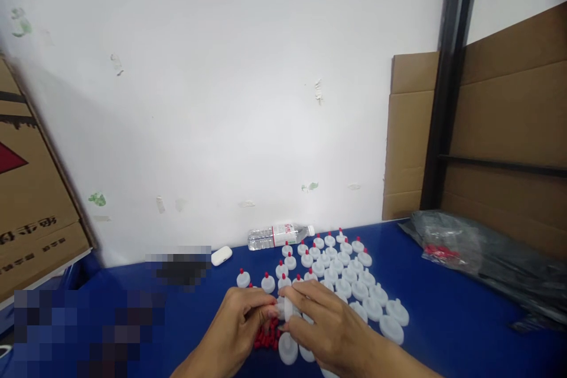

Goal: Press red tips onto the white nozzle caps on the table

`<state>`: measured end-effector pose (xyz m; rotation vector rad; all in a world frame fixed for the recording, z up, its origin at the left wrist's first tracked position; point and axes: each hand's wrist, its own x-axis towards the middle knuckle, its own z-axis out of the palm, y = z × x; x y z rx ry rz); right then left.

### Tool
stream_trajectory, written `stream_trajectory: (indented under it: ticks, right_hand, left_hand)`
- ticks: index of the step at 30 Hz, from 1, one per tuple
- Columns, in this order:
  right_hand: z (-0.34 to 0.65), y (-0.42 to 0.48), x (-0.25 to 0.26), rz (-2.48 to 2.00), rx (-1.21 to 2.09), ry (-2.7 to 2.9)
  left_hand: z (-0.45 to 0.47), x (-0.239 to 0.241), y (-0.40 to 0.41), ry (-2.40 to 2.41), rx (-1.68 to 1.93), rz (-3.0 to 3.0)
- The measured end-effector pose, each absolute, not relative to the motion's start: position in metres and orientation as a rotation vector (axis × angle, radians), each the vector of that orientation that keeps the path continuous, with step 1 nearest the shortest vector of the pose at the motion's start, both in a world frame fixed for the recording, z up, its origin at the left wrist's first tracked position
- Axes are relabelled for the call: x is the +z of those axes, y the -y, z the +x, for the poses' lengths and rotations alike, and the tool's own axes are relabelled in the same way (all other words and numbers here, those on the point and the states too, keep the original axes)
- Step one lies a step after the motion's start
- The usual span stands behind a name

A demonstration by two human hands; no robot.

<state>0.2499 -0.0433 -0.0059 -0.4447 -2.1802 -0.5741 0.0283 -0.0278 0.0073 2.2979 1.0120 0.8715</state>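
In front of me, my right hand [316, 319] grips a translucent white nozzle cap [288, 309] by its round rim, turned on its side with the spout pointing left. My left hand [241, 322] is closed in a pinch at the spout end; whatever is between those fingertips is hidden. Just below my fingers lies a pile of small red tip caps [266, 338]. Several white nozzle caps [343, 288] stand spout up on the blue table [447, 319], beyond and right of my hands. Those in the back and left rows wear red tips [267, 275].
A clear water bottle [279, 235] lies along the white wall, with a white case [221, 256] to its left. Dark plastic wrapping [491, 260] and a clear bag with red pieces [443, 251] lie at right. Cardboard [39, 189] borders the left side.
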Motion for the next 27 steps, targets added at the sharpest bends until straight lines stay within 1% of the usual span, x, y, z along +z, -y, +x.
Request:
stream_trajectory:
  ticks: [3, 6, 9, 11, 13, 17, 22, 24, 27]
  right_hand:
    - [0.247, 0.038, -0.007, -0.465, -0.523, 2.187]
    - [0.250, 0.031, -0.002, -0.533, -0.332, 2.201]
    - [0.264, 0.022, 0.007, -0.765, -0.171, 2.225]
    - [0.277, 0.015, 0.012, -0.973, -0.146, 2.222]
    - [0.289, 0.007, 0.013, -1.102, -0.157, 2.193]
    - [0.299, -0.004, 0.004, -1.236, -0.144, 2.183]
    - [0.297, -0.005, -0.008, -1.327, -0.094, 2.197]
    - [0.297, -0.005, -0.011, -1.345, -0.072, 2.216]
    - [0.298, -0.006, -0.015, -1.355, -0.033, 2.248]
  left_hand:
    - [0.028, 0.009, 0.024, -1.020, 0.855, 2.216]
    - [0.025, 0.011, 0.019, -1.141, 0.884, 2.087]
    - [0.015, 0.013, 0.012, -1.322, 0.997, 2.112]
    - [0.003, 0.015, 0.005, -1.488, 1.106, 2.227]
    - [-0.012, 0.017, -0.002, -1.594, 1.121, 2.349]
    - [-0.037, 0.016, -0.016, -1.708, 0.884, 2.555]
    - [-0.046, 0.010, -0.020, -1.769, 0.563, 2.639]
    - [-0.044, 0.010, -0.019, -1.788, 0.496, 2.634]
    - [-0.036, 0.015, -0.015, -1.821, 0.488, 2.608]
